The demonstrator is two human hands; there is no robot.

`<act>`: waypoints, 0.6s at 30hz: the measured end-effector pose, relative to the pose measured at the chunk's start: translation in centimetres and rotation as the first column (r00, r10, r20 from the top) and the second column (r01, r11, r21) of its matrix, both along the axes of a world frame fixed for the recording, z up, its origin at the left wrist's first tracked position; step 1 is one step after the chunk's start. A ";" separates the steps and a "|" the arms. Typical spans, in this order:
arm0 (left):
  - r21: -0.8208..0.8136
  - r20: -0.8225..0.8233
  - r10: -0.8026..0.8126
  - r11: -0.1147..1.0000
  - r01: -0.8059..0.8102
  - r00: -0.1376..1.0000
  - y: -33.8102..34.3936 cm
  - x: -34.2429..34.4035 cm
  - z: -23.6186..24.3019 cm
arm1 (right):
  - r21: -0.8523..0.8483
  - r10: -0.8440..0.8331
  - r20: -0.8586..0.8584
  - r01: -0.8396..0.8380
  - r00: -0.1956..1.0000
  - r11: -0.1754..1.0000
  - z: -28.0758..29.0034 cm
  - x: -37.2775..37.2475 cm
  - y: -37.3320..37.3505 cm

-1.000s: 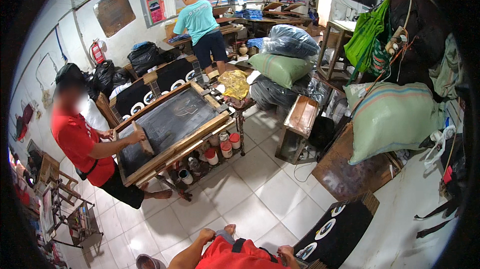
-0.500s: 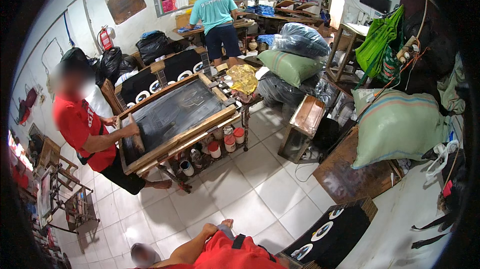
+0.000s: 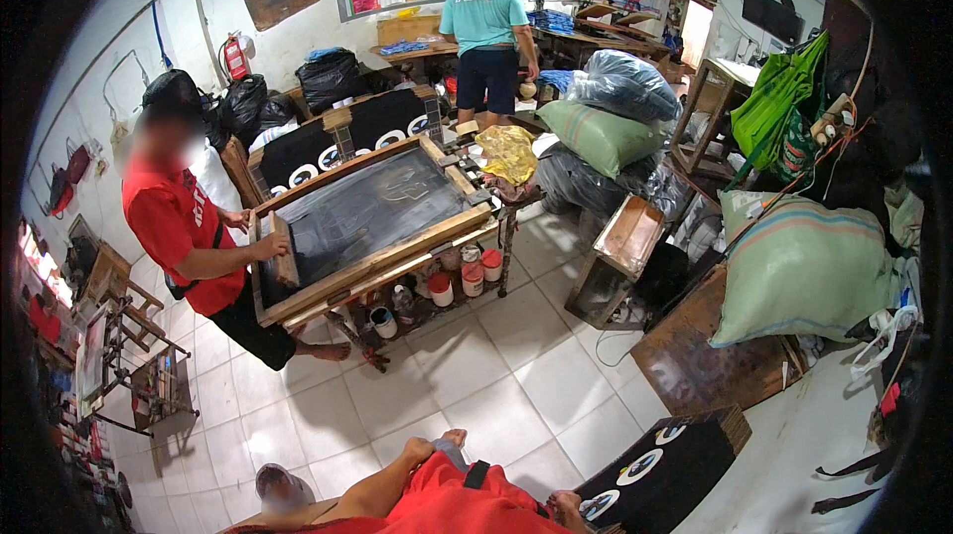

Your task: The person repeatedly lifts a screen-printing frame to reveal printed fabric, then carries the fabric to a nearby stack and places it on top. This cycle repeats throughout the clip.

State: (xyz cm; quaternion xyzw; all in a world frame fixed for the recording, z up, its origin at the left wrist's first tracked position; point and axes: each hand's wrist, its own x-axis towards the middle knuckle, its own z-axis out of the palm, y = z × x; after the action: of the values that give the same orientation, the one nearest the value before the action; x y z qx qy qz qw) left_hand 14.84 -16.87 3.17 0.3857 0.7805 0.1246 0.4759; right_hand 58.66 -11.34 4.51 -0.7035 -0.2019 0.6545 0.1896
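Note:
My left hand (image 3: 437, 447) is raised in front of my red shirt at the bottom edge, with something small and grey by its fingers; its grip is unclear. Only part of my right hand (image 3: 567, 507) shows, at the corner of a stack of black printed fabric pieces (image 3: 663, 469). Across the tiled floor, a person in a red shirt (image 3: 179, 226) holds a squeegee (image 3: 284, 248) on the near end of a wooden-framed printing screen (image 3: 369, 211).
Paint pots (image 3: 465, 281) stand under the screen table. Stuffed sacks (image 3: 799, 271) and a wooden crate (image 3: 617, 254) crowd the right side. A person in a teal shirt (image 3: 484, 23) stands at a back bench. A small rack (image 3: 139, 375) stands at the left.
The view has swung slightly, so the screen table sits a little further right. The red-shirted person stays at the near end of the screen. My hands have hardly moved.

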 end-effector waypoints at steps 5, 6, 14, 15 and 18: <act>-0.133 0.002 0.062 0.989 -0.062 0.998 0.5 0.3 0.5 | 0.336 0.431 0.278 -0.507 0.858 0.793 0.5 0.8 -1.1; -0.104 -0.037 -0.020 0.994 0.017 0.999 0.5 0.1 0.3 | 0.173 0.427 0.329 -0.498 0.842 0.849 0.7 0.8 -1.2; -0.033 -0.014 0.061 0.998 -0.061 0.998 0.5 0.1 -1.2 | 0.004 0.601 0.469 -0.682 0.648 0.732 -0.8 2.1 -2.4; -0.058 0.011 0.132 0.990 -0.131 0.991 0.6 0.2 -0.9 | 0.009 0.601 0.470 -0.685 0.646 0.729 -1.1 2.2 -2.5; -0.139 0.009 0.143 0.980 -0.140 0.990 0.8 0.4 0.0 | 0.045 0.586 0.464 -0.678 0.664 0.733 -2.1 2.4 -2.5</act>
State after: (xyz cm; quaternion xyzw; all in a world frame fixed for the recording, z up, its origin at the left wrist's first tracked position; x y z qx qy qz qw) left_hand 15.29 -16.04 3.20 0.2941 0.8082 0.1073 0.4987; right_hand 61.09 -13.83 2.42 -0.6870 -0.5393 0.4864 -0.0245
